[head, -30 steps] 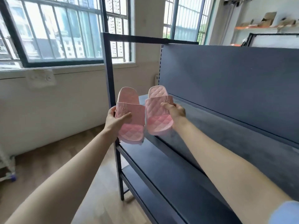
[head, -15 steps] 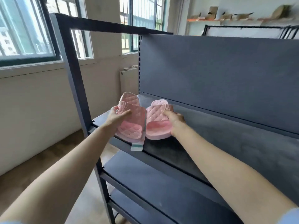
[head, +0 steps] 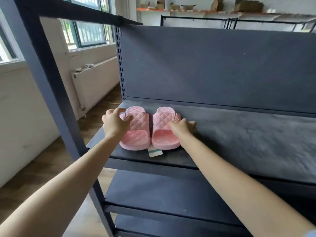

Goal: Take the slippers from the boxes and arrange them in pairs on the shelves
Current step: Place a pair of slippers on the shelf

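So both hands are on the slippers. The left hand [head: 116, 124] has its fingers curled over the top of the quilted strap of the left slipper [head: 138, 137], gripping it from the outer side, knuckles up and wrist pretty much straight. The right hand [head: 181, 128] pinches the right slipper [head: 163, 136] at its outer edge: thumb laid on the strap near the little embossed logo, the other fingers wrapped round the side, with their tips down by the shelf surface. Can't really see how far they reach under the sole tbh. Both forearms are bare and stretched out long from the bottom corners, converging on the pair. The slippers are pink and sit flat, side by side and nearly touching, near the left end of the top shelf [head: 239, 142], open ends facing the camera. A white and green tag [head: 155, 152] pokes out from between them at the front edge. The shelf is dark grey, with a tall back panel [head: 205, 65] behind it and a lower shelf [head: 153, 189] beneath. The dark frame post [head: 46, 79] runs diagonally past the left arm. Off to the left there's a white radiator [head: 95, 82] under a window [head: 90, 33], wood floor [head: 42, 165] below, and cardboard boxes [head: 246, 6] on a ledge way at the back.
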